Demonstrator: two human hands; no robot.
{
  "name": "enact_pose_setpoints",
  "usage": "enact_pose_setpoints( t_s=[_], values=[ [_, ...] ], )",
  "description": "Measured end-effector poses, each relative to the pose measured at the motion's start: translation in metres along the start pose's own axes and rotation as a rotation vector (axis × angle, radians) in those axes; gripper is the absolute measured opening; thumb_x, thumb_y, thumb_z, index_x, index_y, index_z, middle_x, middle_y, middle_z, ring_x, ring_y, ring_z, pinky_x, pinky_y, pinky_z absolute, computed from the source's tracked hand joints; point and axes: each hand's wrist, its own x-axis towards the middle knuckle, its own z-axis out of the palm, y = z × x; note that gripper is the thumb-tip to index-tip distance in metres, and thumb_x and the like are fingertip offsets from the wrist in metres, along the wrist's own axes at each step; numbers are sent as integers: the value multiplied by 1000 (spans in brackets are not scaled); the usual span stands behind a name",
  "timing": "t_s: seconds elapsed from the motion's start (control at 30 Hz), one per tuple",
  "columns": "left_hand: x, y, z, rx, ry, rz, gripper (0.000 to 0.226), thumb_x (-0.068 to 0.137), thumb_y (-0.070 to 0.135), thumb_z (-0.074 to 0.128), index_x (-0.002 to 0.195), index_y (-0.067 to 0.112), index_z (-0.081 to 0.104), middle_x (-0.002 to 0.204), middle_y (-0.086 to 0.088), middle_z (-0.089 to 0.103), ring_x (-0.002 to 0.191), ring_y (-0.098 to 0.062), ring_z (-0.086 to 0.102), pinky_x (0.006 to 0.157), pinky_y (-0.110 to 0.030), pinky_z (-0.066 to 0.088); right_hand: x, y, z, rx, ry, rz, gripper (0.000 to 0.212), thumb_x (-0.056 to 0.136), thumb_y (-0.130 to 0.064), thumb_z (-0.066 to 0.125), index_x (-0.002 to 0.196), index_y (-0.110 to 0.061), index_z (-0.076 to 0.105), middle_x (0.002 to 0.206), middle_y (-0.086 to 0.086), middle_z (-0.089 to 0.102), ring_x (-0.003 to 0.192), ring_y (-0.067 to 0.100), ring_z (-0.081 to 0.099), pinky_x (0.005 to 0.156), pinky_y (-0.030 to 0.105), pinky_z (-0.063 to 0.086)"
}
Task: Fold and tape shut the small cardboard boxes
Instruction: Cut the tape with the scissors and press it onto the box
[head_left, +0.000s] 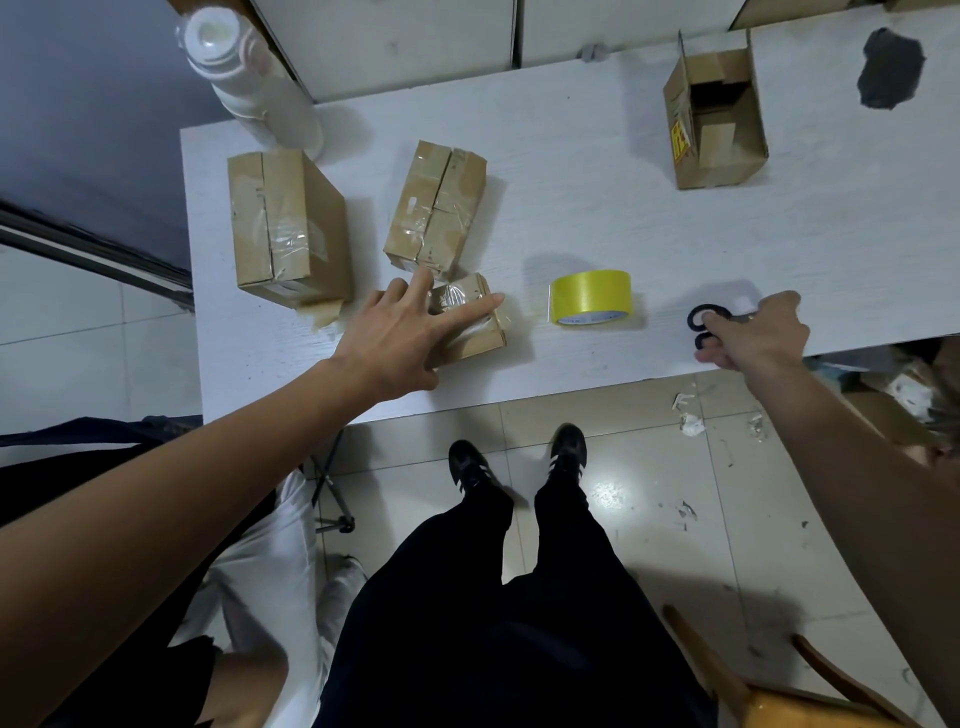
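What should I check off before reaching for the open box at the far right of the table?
1. Small box taped shut: ok, clear tape shows across its top under the left hand.
2. Left hand free: ok, fingers lie straight on that box, gripping nothing.
3. Right hand free: not ok, it holds the scissors by the black handles.
4. Yellow tape roll at hand: ok, it sits on the table between the two hands.
5. Open box ready to fold: ok, flaps up, unsealed.
6. Open box empty: cannot tell, its inside is dark.
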Motion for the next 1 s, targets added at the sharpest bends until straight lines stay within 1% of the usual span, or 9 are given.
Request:
enact_pose_setpoints(
  t_s=[0.13,0.23,0.37,0.47,0.6,0.67,0.77,0.9,1.0],
  values=[
    [1,-2,0,-3,-5,-1,121,70,33,82,155,62,0,128,-11,35,105,-33,49,85,-42,45,-2,5,-1,-159,23,-76,58,85,-18,80,121,-14,35,109,22,64,60,27,69,48,31,54],
    [1,-3,1,1,-2,1,121,70,33,82,155,62,1,126,-10,35,103,-33,49,84,-41,45,-3,-3,-3,-468,9,-155,59,84,-24,83,125,-3,46,112,24,58,94,38,62,72,38,51],
    [1,-3,2,3,-1,-6,121,69,33,81,154,63,0,127,-10,35,103,-33,49,82,-40,44,-6,-14,-3,-656,-74,-157,41,80,-19,83,105,2,59,110,24,62,94,39,64,69,36,47],
    [2,-2,2,-3,5,-5,121,69,33,82,154,64,0,129,-11,35,105,-33,50,84,-42,46,-2,-13,-8,-476,-184,-94,27,74,-19,81,84,3,68,85,19,75,68,26,66,60,30,53],
    [3,-1,1,5,6,-5,120,70,34,81,154,63,-1,130,-11,34,105,-33,50,84,-41,46,-27,-10,-28,463,-456,129,11,93,-6,68,102,-1,70,81,18,70,47,10,50,43,19,42],
    [4,1,1,5,5,-4,120,71,33,81,154,63,-2,130,-11,34,106,-33,50,85,-41,46,-55,-7,-28,663,-585,157,3,99,-9,63,100,-8,66,74,12,60,46,8,39,37,16,31],
    [5,2,1,-1,0,4,120,72,33,81,153,64,-2,131,-10,33,106,-33,49,86,-42,46,-108,-3,-7,605,-750,51,8,96,-4,66,92,-9,62,70,11,58,53,14,46,40,16,33],
    [6,3,-2,8,-10,9,122,72,33,82,153,64,-3,133,-10,33,109,-33,49,88,-43,46,-154,-5,42,380,-961,82,38,86,9,72,117,-10,61,97,9,66,85,19,68,79,31,61],
    [8,4,-3,3,-13,8,123,72,32,83,153,64,-4,134,-11,33,111,-34,49,91,-45,48,-156,-14,72,206,-918,44,34,84,-10,73,116,-17,63,96,6,68,79,14,62,67,30,48]
  ],
)
